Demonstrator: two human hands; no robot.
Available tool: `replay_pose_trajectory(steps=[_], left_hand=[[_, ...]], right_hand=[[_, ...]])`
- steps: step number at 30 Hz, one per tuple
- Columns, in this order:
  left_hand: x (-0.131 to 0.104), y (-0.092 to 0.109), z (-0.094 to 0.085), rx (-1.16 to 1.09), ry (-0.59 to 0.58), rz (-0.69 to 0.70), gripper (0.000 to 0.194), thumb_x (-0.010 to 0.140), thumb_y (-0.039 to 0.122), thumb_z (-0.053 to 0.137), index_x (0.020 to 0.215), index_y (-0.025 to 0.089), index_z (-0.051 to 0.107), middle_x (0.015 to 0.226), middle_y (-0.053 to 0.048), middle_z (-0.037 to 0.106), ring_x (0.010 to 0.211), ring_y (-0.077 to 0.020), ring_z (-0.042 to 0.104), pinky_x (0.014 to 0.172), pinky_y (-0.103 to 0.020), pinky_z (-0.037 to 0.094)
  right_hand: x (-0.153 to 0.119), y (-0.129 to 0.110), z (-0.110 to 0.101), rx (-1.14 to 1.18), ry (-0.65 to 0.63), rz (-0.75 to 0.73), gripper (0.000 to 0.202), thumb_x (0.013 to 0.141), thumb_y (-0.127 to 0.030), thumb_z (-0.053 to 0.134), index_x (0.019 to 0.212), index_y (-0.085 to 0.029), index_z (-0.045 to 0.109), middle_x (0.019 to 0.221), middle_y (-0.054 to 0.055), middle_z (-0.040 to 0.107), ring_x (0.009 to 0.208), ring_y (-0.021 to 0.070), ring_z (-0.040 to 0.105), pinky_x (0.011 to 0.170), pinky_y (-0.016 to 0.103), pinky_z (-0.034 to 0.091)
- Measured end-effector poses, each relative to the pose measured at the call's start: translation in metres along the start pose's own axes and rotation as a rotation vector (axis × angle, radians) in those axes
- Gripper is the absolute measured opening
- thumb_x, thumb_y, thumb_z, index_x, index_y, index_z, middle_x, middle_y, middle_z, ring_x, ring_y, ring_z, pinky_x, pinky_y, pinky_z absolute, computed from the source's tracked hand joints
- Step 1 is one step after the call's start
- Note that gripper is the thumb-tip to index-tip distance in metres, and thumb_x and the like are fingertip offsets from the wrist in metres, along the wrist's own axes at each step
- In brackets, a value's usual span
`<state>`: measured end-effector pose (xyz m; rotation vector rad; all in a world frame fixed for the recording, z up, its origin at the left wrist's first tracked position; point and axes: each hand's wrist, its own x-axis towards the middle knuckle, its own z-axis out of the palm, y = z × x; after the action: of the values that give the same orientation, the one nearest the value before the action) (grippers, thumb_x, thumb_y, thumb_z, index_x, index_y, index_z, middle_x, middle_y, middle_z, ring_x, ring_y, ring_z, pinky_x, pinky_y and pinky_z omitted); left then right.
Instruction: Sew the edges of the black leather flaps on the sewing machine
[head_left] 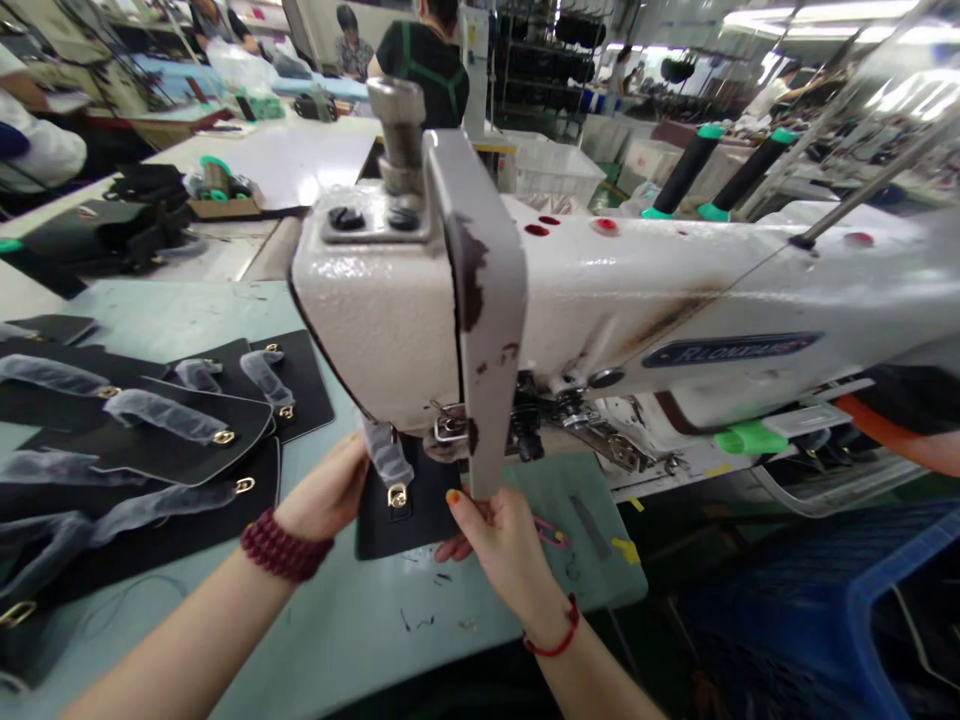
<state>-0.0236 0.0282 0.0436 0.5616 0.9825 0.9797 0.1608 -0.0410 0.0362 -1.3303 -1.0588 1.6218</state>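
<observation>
A black leather-like panel [416, 525] lies under the head of a white sewing machine [375, 330]. A gold buckle [397, 496] and a strap wrapped in clear plastic [388, 455] are attached to it. My left hand [330, 492] grips the panel's left edge beside the strap, its fingertips partly hidden. At the lower right edge, my right hand [501, 540] pinches the panel, thumb on top and fingers beneath. The machine's grey front arm [487, 330] hides part of the panel, and the needle cannot be seen.
Similar black panels [187, 430] with wrapped straps and gold buckles are piled at left. Right of my right hand lie a pink-handled tool [551, 533] and thread scraps. A blue crate [787, 600] stands at lower right. Several people work in the background, including a person in dark clothing [424, 70].
</observation>
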Motion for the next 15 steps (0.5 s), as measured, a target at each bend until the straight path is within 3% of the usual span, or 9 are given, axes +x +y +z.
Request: replay_pose_trajectory(steps=[3, 5, 7, 9, 12, 15], left_hand=[[-0.032, -0.039, -0.017, -0.221, 0.036, 0.001, 0.046, 0.077, 0.05, 0.076, 0.112, 0.022, 0.073, 0.119, -0.01, 0.074, 0.115, -0.0306, 0.066, 0.096, -0.039, 0.056], [-0.054, -0.063, -0.012, -0.295, -0.003, 0.066, 0.045, 0.079, 0.054, 0.072, 0.112, 0.023, 0.073, 0.118, -0.009, 0.074, 0.114, -0.0294, 0.065, 0.097, -0.038, 0.055], [-0.068, -0.08, 0.005, -0.27, -0.019, 0.092, 0.043, 0.076, 0.052, 0.076, 0.105, 0.02, 0.075, 0.11, -0.01, 0.075, 0.107, -0.0289, 0.065, 0.093, -0.038, 0.055], [-0.073, -0.087, 0.025, -0.204, 0.066, 0.042, 0.041, 0.068, 0.05, 0.083, 0.086, 0.014, 0.076, 0.091, -0.01, 0.074, 0.089, -0.0246, 0.065, 0.08, -0.033, 0.056], [-0.067, -0.086, 0.044, -0.15, 0.224, -0.079, 0.044, 0.059, 0.051, 0.089, 0.058, 0.012, 0.066, 0.06, -0.003, 0.06, 0.062, -0.0137, 0.052, 0.06, -0.025, 0.05], [-0.062, -0.082, 0.046, -0.1, 0.284, -0.085, 0.045, 0.057, 0.049, 0.09, 0.056, 0.012, 0.063, 0.058, -0.001, 0.056, 0.059, -0.0117, 0.048, 0.058, -0.024, 0.048]], right_hand=[[-0.008, 0.009, 0.002, 0.098, -0.028, 0.046, 0.051, 0.082, -0.066, 0.061, 0.074, -0.016, 0.055, 0.061, 0.005, 0.068, 0.049, 0.014, 0.066, 0.044, 0.016, 0.044], [-0.013, 0.011, 0.004, 0.117, -0.031, 0.035, 0.054, 0.082, -0.068, 0.061, 0.073, -0.015, 0.054, 0.063, 0.007, 0.07, 0.047, 0.0127, 0.066, 0.044, 0.015, 0.044], [-0.017, 0.011, 0.005, 0.109, -0.033, 0.008, 0.053, 0.082, -0.067, 0.061, 0.073, -0.014, 0.056, 0.062, 0.007, 0.07, 0.045, 0.0116, 0.064, 0.045, 0.015, 0.044], [-0.019, 0.009, 0.006, 0.099, -0.023, -0.014, 0.051, 0.084, -0.064, 0.061, 0.074, -0.014, 0.056, 0.061, 0.006, 0.07, 0.043, 0.0109, 0.063, 0.045, 0.016, 0.045], [-0.02, 0.008, 0.008, 0.082, 0.015, -0.038, 0.045, 0.086, -0.058, 0.061, 0.072, -0.015, 0.055, 0.06, 0.005, 0.069, 0.042, 0.011, 0.062, 0.044, 0.016, 0.045], [-0.021, 0.007, 0.009, 0.059, 0.04, -0.053, 0.037, 0.087, -0.049, 0.06, 0.071, -0.016, 0.054, 0.06, 0.005, 0.069, 0.043, 0.0115, 0.063, 0.045, 0.016, 0.046]])
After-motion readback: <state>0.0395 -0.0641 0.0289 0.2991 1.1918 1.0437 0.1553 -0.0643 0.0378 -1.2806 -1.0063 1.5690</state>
